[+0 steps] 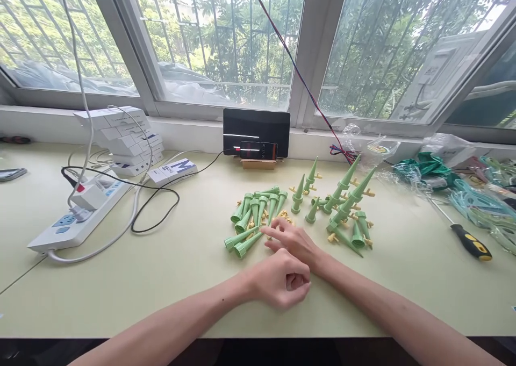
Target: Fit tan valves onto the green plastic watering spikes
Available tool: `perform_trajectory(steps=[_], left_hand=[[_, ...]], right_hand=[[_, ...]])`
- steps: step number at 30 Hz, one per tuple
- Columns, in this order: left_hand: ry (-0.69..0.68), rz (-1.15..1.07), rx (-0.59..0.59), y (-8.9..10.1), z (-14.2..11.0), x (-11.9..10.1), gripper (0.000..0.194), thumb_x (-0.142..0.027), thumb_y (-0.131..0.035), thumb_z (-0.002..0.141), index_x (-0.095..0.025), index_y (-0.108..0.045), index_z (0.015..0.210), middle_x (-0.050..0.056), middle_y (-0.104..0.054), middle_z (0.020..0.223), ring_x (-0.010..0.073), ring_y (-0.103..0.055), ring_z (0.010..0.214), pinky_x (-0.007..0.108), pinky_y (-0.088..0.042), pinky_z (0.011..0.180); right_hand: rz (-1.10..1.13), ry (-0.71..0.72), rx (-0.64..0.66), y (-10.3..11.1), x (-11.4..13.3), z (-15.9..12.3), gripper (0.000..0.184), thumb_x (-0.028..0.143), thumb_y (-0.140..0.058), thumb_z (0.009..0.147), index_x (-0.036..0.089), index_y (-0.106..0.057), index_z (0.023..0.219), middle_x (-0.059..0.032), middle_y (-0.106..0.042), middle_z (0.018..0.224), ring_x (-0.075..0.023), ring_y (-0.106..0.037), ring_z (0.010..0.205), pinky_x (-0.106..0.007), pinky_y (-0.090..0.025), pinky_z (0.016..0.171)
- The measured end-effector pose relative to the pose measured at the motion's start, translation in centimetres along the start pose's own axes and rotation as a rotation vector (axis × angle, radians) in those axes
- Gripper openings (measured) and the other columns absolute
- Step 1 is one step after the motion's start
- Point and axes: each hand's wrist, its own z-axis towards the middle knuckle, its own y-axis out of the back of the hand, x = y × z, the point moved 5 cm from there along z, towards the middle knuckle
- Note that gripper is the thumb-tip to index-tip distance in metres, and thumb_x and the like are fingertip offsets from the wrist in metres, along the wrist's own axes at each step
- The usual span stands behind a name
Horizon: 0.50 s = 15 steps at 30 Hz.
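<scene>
My right hand (293, 241) reaches over the near right edge of a pile of green plastic watering spikes (255, 209). Its fingers are apart, the tips close to a spike's point and some small yellow valves (284, 215); whether they touch is unclear. Nearer the table's front edge, my left hand (281, 281) is curled into a loose fist in front of my right wrist, with nothing visible inside. To the right stand several green spikes fitted with yellow valves (350, 200). Other green spikes (358, 232) lie or stand close by.
A power strip (80, 215) with cables and stacked white boxes (128, 137) occupies the left. At the back, a phone (258, 150) leans before a black tablet (256, 124). A screwdriver (470, 241) and plastic bags (481, 194) lie on the right.
</scene>
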Motion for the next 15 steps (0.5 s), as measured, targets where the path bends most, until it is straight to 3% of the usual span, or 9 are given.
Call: perform_trajectory(steps=[8,15], left_hand=[[0.001,0.030,-0.019,-0.38,-0.17,0.21,0.021,-0.013,-0.056,0.071,-0.020,-0.041,0.058,-0.004,-0.041,0.050,0.0075,-0.033,0.044,0.026,-0.029,0.044],[-0.008,0.098,-0.016,-0.38,-0.25,-0.07,0.023,-0.012,-0.055,0.072,-0.020,-0.037,0.060,-0.004,-0.038,0.051,0.0080,-0.031,0.045,0.026,-0.025,0.045]], right_hand=[[-0.014,0.018,0.035,-0.50,-0.16,0.27,0.022,0.021,-0.056,0.094,0.029,-0.066,0.111,-0.0035,-0.053,0.103,-0.0087,-0.044,0.061,-0.022,-0.036,0.055],[0.078,-0.008,0.043,-0.34,-0.43,0.20,0.009,0.023,-0.060,0.094,0.026,-0.068,0.096,-0.0022,-0.051,0.104,-0.0082,-0.042,0.061,-0.023,-0.038,0.061]])
